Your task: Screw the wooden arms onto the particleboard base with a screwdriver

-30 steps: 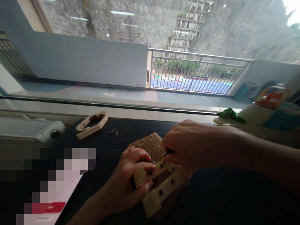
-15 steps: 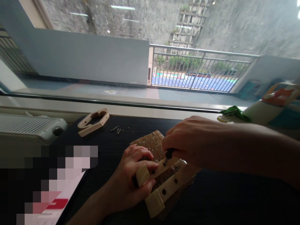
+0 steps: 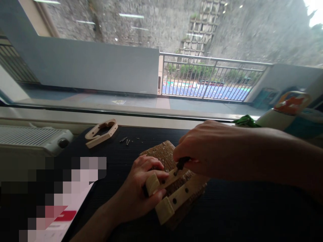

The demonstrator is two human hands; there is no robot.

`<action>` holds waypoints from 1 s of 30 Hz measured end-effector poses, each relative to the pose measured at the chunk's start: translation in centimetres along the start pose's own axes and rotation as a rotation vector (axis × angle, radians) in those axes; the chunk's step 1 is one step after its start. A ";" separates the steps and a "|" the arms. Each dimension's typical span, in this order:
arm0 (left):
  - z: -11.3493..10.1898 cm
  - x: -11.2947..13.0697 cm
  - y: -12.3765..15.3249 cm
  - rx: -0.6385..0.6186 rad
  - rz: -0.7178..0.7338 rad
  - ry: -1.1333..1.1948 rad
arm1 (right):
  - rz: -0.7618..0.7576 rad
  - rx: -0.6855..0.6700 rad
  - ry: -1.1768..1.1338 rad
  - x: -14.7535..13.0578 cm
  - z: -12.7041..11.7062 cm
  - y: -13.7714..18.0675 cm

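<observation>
Head view: two bare hands work over a dark worktop beside a window. The left hand has its grip closed on the blocky end of an upper wooden bar, thumb on one side and fingers on the other, with some fingers over a rough brown board. The right hand has its grip closed around a dark tool, whose lower end stands at a hole in the same bar; whether it enters the hole cannot be told. A lower wooden bar with two dark holes and a block at its end lies alongside, both bars resting on the board. Their farther ends are hidden by the right hand, so whether they join there is unclear.

Toward the window lie a curved wooden piece and, just beside it, a few small metal fasteners. A white radiator stands at the left. A green item sits near the sill, beyond the right hand.
</observation>
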State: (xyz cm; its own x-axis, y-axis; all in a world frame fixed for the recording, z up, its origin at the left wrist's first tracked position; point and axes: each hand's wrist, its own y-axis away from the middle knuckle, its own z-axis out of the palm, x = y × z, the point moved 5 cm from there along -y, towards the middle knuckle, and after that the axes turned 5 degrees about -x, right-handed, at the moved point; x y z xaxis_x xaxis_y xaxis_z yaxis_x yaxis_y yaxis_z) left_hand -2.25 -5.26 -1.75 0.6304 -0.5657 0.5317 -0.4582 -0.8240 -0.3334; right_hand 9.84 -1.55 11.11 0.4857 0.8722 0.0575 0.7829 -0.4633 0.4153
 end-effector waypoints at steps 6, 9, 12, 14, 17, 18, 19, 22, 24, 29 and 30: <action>-0.1 0.0 0.0 -0.009 -0.009 0.013 | -0.051 -0.010 0.035 0.0 0.6 -0.8; -0.1 0.1 -0.2 -0.010 -0.006 0.011 | -0.022 -0.041 0.084 -0.2 1.0 -1.3; -0.2 0.1 -0.2 0.003 -0.007 0.005 | 0.033 -0.046 0.113 -0.2 1.0 -1.6; -0.2 0.1 -0.2 0.007 -0.006 0.003 | 0.061 -0.043 0.124 -0.1 1.1 -1.6; -0.1 0.1 -0.1 0.003 -0.005 0.011 | 0.077 -0.039 0.091 0.6 1.0 -1.2; -0.1 0.0 0.0 -0.001 -0.008 0.014 | 0.068 -0.031 0.062 0.8 0.9 -0.9; 0.0 0.0 0.0 -0.006 -0.011 0.015 | 0.051 -0.017 0.028 1.0 0.8 -0.7; 0.0 0.0 0.1 -0.018 -0.016 0.015 | 0.000 0.006 -0.025 1.3 0.5 -0.1; 0.0 -0.1 0.1 -0.019 -0.015 0.018 | -0.014 -0.003 -0.011 1.2 0.4 -0.1; 0.0 -0.1 -0.1 -0.018 -0.012 0.021 | -0.009 -0.046 -0.005 0.7 0.7 -0.8; 0.0 -0.1 -0.2 -0.015 -0.010 0.021 | 0.006 -0.042 -0.006 0.8 0.8 -0.9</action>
State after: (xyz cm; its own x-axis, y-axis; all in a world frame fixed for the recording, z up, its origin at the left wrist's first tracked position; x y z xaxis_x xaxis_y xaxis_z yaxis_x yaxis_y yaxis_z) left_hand -2.23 -5.05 -1.77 0.6215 -0.5563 0.5515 -0.4615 -0.8289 -0.3161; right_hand 9.83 -0.57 10.03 0.4931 0.8682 0.0551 0.7629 -0.4619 0.4523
